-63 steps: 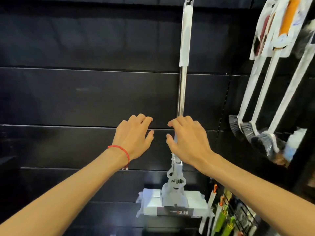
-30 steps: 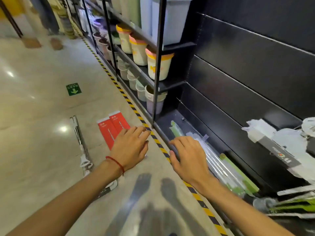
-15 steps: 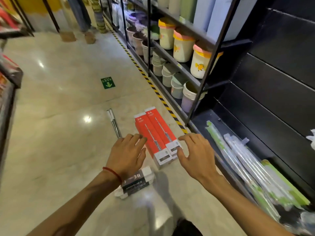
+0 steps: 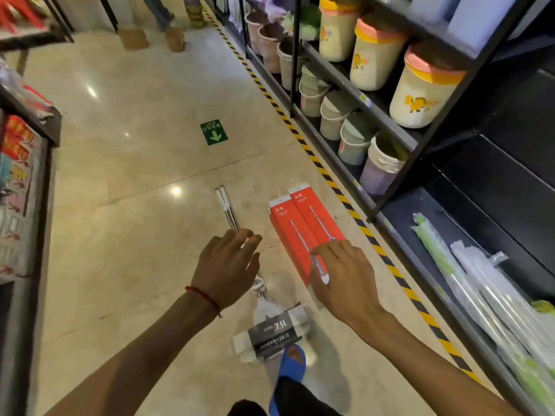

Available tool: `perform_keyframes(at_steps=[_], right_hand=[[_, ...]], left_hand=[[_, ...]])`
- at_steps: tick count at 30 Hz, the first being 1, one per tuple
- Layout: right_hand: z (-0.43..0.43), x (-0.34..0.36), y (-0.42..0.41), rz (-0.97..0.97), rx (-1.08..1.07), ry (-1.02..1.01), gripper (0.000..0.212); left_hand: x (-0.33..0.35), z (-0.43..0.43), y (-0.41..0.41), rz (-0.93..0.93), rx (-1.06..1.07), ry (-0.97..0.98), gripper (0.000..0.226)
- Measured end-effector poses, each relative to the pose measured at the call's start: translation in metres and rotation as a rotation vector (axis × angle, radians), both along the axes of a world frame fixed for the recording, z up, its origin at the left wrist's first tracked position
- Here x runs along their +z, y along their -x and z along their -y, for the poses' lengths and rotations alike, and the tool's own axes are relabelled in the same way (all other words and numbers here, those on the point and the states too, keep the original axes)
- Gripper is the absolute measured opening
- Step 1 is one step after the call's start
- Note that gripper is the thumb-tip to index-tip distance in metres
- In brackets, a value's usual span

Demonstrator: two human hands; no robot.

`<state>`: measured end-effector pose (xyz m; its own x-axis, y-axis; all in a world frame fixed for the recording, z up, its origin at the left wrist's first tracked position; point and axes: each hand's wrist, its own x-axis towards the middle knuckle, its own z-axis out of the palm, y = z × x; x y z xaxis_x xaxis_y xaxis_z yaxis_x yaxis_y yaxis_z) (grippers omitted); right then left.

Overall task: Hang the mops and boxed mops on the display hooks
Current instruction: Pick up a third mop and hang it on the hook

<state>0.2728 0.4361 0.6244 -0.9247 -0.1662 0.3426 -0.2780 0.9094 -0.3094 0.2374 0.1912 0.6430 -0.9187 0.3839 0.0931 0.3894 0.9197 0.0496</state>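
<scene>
I am reaching down with both hands spread and empty: left hand (image 4: 228, 265) over the loose mops (image 4: 229, 213), right hand (image 4: 342, 280) over two red boxed mops (image 4: 300, 223). All are lying on the floor (image 4: 135, 175), not yet hung; no hooks are showing.

Glossy beige tiled floor (image 4: 135, 163), with ceiling lights reflected in it. Directly on it, under and beyond the left hand (image 4: 228, 265): a loose mop (image 4: 264, 298), metal handle pointing away, wrapped white head nearest the feet. Just right of that, partly beneath the right hand (image 4: 345, 280): two red boxed mops (image 4: 300, 223) lying side by side, touching. Farther off, beyond both hands: a green arrow sticker (image 4: 214, 132). Along the right, past the right hand: yellow-and-black striped tape (image 4: 312, 157) at the foot of the shelving.
</scene>
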Motion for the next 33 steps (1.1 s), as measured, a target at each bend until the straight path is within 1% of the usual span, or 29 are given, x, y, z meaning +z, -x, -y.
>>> perform_keyframes(at_steps=[3,7,10,13,17,19,21,23,28,30,33], right_hand=[[0.024,-0.009,0.03,0.034,-0.02,0.018,0.02],[0.064,-0.033,0.065,0.115,-0.06,0.012,0.019],[0.096,-0.064,0.091,0.187,-0.055,-0.007,0.018],[0.127,-0.109,0.12,0.285,-0.064,-0.019,0.02],[0.161,-0.186,0.154,0.413,-0.075,0.001,0.023],[0.174,-0.229,0.167,0.463,-0.068,0.003,0.027],[0.182,-0.273,0.176,0.503,-0.068,0.007,0.029],[0.189,-0.32,0.181,0.526,-0.064,0.005,0.026],[0.2,-0.443,0.194,0.549,0.01,0.001,0.026],[0.203,-0.493,0.202,0.601,0.037,-0.004,0.029],[0.207,-0.567,0.215,0.725,0.015,0.014,0.032]], left_hand=[[-0.016,0.026,0.032,0.021,0.011,-0.019,0.032],[-0.052,0.064,0.066,0.099,-0.007,-0.005,0.033],[-0.088,0.097,0.095,0.15,-0.028,-0.03,0.034],[-0.135,0.128,0.128,0.205,-0.038,-0.049,0.034],[-0.215,0.162,0.159,0.237,-0.091,-0.047,0.026],[-0.256,0.173,0.17,0.263,-0.099,-0.054,0.026],[-0.298,0.179,0.176,0.322,-0.075,-0.09,0.028],[-0.343,0.183,0.18,0.36,-0.056,-0.118,0.028],[-0.464,0.184,0.189,0.415,0.014,-0.121,0.029],[-0.511,0.18,0.191,0.446,0.034,-0.141,0.032],[-0.582,0.178,0.195,0.471,0.056,-0.141,0.035]])
